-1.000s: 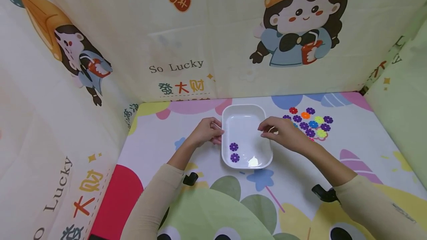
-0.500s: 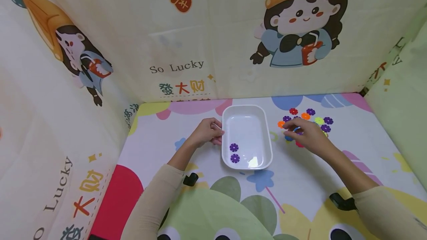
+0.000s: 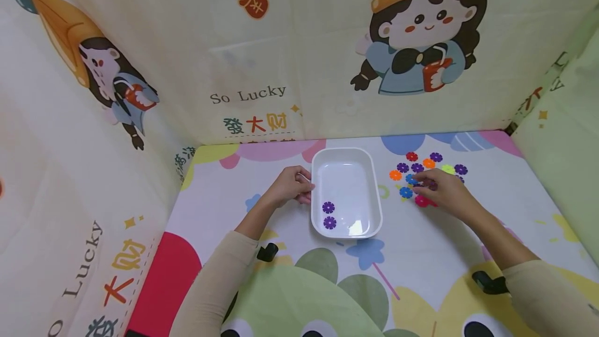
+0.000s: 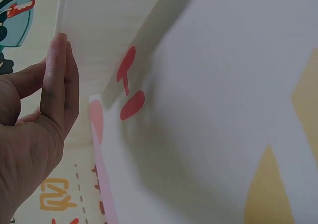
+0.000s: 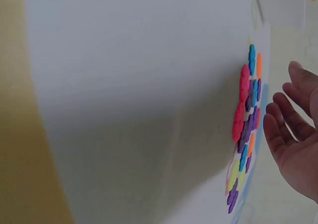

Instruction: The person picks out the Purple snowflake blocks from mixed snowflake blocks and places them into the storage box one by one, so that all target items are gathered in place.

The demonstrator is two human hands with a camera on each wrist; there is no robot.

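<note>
A white rectangular tray (image 3: 348,181) lies on the table, with two purple flower-shaped pieces (image 3: 329,215) at its lower left. My left hand (image 3: 294,184) holds the tray's left rim; in the left wrist view its fingers lie along the outer wall (image 4: 104,30), and part of the grip is hidden. To the right, my right hand (image 3: 444,194) hangs over a cluster of purple, blue, orange, red, pink and yellow flower-shaped pieces (image 3: 405,192), covering some. Its fingers (image 5: 285,117) are loosely bent and apart in the right wrist view, with nothing visible between them.
Underneath is a cartoon-patterned tablecloth (image 3: 346,295). A printed cloth (image 3: 327,66) hangs behind the table and along both sides. Black wrist mounts (image 3: 268,252) show at both sleeves.
My right hand has moved from the tray's right rim back over the flower-shaped pieces on the right. The left hand and tray stay put, with the same two purple pieces inside.
</note>
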